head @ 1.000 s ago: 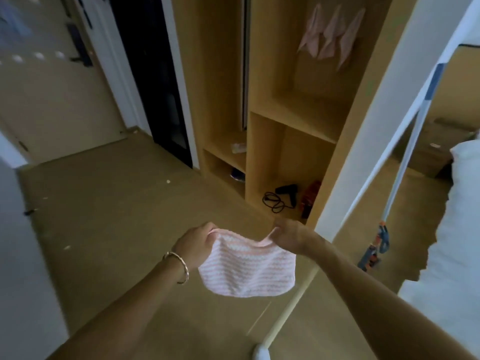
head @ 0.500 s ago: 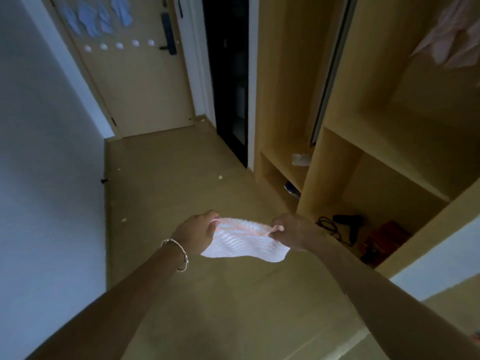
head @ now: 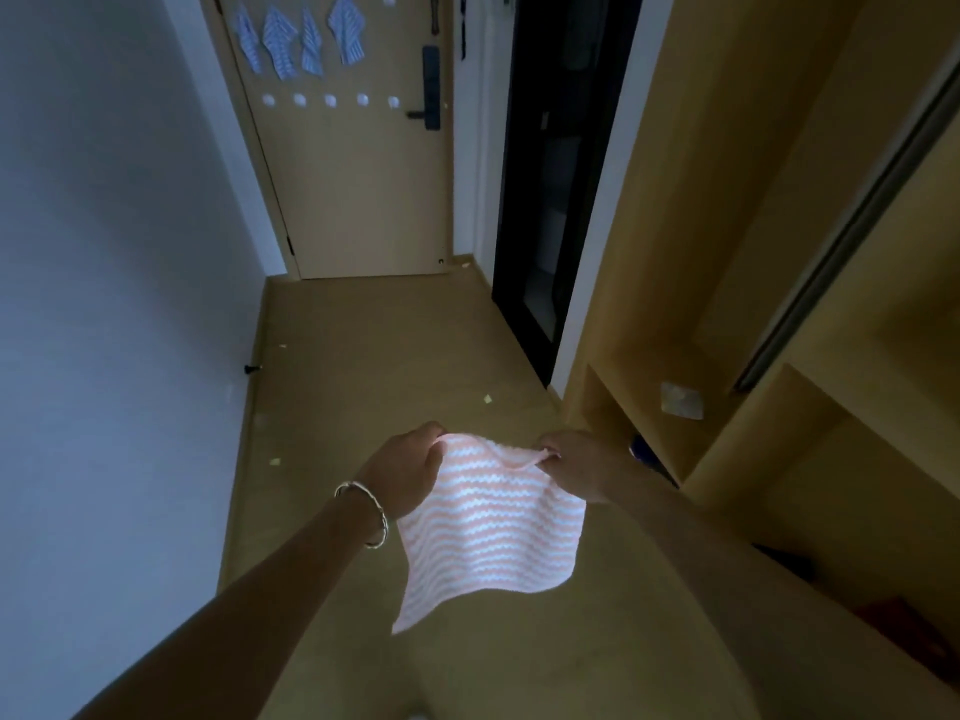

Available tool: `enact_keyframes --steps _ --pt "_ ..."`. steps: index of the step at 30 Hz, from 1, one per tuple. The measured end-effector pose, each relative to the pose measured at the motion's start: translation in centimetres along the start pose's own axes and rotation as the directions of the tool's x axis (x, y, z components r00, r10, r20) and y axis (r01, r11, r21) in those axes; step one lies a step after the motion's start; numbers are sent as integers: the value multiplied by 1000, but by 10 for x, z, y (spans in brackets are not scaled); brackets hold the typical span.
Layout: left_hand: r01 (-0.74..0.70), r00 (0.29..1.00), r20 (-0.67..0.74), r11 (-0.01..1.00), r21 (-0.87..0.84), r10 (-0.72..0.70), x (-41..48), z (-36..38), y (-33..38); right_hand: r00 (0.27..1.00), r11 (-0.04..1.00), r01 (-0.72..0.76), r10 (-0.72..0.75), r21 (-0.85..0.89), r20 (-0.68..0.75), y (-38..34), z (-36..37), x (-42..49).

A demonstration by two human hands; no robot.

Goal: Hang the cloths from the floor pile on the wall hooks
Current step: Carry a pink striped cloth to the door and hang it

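Head view: tan floor (head: 389,356) running up to a door (head: 353,189) at upper centre, with blue cloths (head: 296,39) hanging above white hooks (head: 330,100). Left hand (head: 410,472) and right hand (head: 576,462) are each pinching a top corner of the cloth (head: 493,527) at lower centre. Its top edge is running left-right and its lowest corner is pointing down-left.

In the lower middle of the frame a cloth (head: 493,532) hangs over the floor (head: 389,356), its top edge pinched between the left hand (head: 405,472) at its left corner and the right hand (head: 582,462) at its right. A wall (head: 104,252) fills the left side. At upper centre, behind the floor, stands a door (head: 353,189). Four hanging cloths (head: 298,36) sit at its top left, a row of hooks (head: 330,100) below them and the handle (head: 428,90) to their right. Right of the door is a doorway (head: 550,174), then a shelf unit (head: 727,252) along the right edge, with a flat item (head: 681,401) on a low shelf.
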State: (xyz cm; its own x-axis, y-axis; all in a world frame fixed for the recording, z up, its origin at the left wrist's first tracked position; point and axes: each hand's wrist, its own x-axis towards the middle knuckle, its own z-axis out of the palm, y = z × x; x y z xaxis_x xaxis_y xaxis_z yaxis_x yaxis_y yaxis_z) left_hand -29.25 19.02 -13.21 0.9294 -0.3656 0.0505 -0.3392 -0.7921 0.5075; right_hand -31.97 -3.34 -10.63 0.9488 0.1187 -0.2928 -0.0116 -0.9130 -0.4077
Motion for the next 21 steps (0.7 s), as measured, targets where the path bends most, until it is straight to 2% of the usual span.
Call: enact_keyframes --steps 4,9,13,18,21 --pt "35 999 43 999 -28 -33 65 -34 -32 997 998 -58 57 0 -56 -24 -29 73" --pt "66 997 48 998 14 -67 123 -58 -63 996 995 -80 82 67 -28 -37 -38 140" --pt "64 997 37 998 5 -64 166 -68 -85 997 983 -63 69 172 -25 -39 -54 183" --pt "25 998 49 1000 17 -26 220 -79 -111 999 973 -22 12 230 46 -41 -74 254" --pt "57 998 40 998 -10 -56 257 -91 -124 997 952 15 -37 306 65 -45 -84 309"
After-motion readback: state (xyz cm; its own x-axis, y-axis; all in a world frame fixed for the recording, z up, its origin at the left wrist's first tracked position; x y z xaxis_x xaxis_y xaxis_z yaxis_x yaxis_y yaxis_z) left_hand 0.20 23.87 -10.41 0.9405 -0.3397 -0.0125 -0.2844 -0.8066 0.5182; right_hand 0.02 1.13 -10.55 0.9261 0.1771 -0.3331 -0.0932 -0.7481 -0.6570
